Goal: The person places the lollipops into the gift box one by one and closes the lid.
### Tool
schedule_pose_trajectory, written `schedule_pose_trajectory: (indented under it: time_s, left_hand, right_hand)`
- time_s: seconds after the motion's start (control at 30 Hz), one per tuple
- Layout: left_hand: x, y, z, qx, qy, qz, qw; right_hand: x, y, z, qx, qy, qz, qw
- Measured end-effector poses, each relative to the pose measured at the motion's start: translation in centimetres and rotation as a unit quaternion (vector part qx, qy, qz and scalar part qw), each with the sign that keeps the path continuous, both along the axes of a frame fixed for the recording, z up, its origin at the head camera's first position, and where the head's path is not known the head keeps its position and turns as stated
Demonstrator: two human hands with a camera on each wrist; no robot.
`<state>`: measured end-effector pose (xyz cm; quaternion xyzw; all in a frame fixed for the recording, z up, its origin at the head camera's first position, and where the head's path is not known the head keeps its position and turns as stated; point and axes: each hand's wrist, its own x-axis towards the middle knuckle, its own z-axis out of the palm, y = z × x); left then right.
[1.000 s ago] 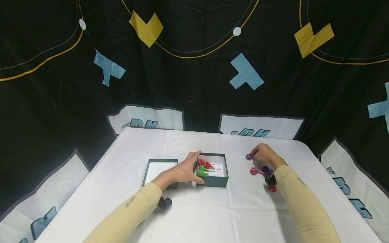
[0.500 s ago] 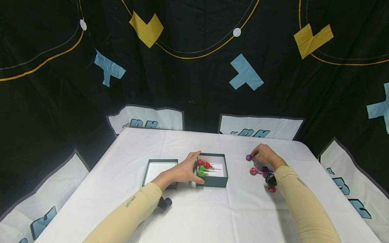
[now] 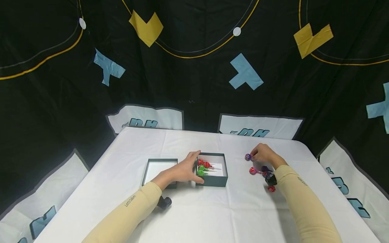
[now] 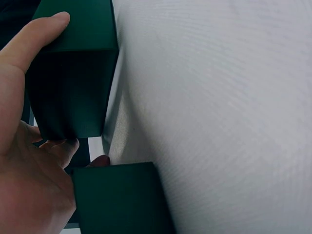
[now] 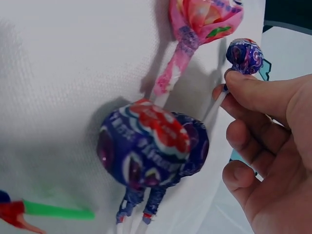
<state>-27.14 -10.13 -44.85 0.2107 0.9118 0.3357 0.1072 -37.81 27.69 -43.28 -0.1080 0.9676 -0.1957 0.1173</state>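
Observation:
My left hand (image 3: 183, 170) grips the dark green box (image 3: 212, 181) from its left side, thumb on the front wall and fingers at the far side. Red lollipops (image 3: 207, 165) and green lollipops (image 3: 202, 172) lie inside it, sticks pointing right. In the left wrist view, the thumb presses on the green box wall (image 4: 73, 92). Over at the right of the table, my right hand (image 3: 263, 153) pinches a purple lollipop (image 5: 245, 55) just below its wrapped head, between thumb and index finger. Its other fingers are loosely curled in the right wrist view.
A shallow dark green lid (image 3: 156, 167) with a white inside lies left of the box, partly behind the left hand. Near the right wrist lie a pink lollipop (image 3: 253, 170), purple lollipops (image 5: 146, 146) and a red lollipop (image 3: 271, 189). White cloth (image 3: 206, 216) covers the table.

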Motion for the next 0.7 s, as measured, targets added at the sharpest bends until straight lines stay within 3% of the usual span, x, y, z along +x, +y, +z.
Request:
schedule_pose_trajectory:
  time_s: [0.7]
  left_hand:
    - [-0.1,0.0,-0.1,-0.004,0.004,0.003,1.0]
  right_hand:
    - [0.7,-1.5,2.2,-0.045,0.021,0.069,0.9964]
